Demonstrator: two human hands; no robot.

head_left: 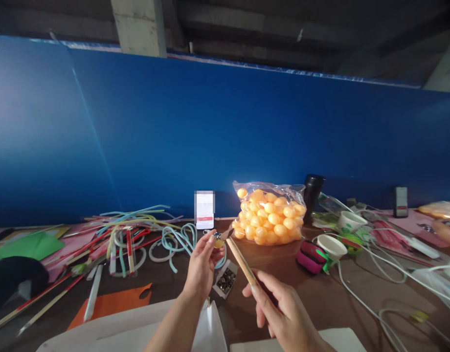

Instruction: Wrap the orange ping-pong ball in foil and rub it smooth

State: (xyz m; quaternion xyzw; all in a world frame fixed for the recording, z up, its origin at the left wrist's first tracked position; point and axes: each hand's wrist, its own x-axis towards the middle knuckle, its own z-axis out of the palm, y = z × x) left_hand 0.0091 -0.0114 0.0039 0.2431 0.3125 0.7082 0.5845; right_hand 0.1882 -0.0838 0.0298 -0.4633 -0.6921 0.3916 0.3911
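Between the thumb and fingers of my left hand is a small round piece, shiny on top and yellowish below; its kind is too small to make out. My right hand grips a wooden-handled tool by its lower end. The tool slants up to the left, and its narrow dark tip is close to the round piece; I cannot tell if they touch. Just below, a small open box holds several dark shiny metal bits. Behind my hands a clear plastic bag of orange balls rests on the table.
A phone stands against the blue partition. Tubes and sticks lie heaped at left, near orange paper. At right are a black bottle, paper cups, a purple pouch and white cables. Another person's hand shows far right.
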